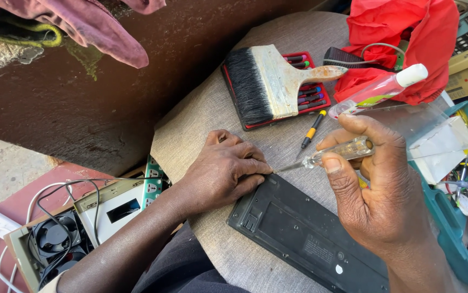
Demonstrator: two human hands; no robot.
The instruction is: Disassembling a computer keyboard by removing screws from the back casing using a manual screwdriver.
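Black keyboard point(304, 236) is lying face-down on the cloth-covered bench point(201, 116), underside up w/ a fold-out foot near its upper-left corner, running diagonally toward the lower right. Clear-handled screwdriver point(329, 155) is sitting nearly horizontal, thin metal shaft pointing left, tip resting at the keyboard's top-left edge. Handle is see-through w/ a yellowish tint.

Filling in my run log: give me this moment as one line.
left hand: pressing black keyboard corner | right hand: holding clear-handled screwdriver, tip at keyboard edge | nearby: paintbrush, small yellow screwdriver
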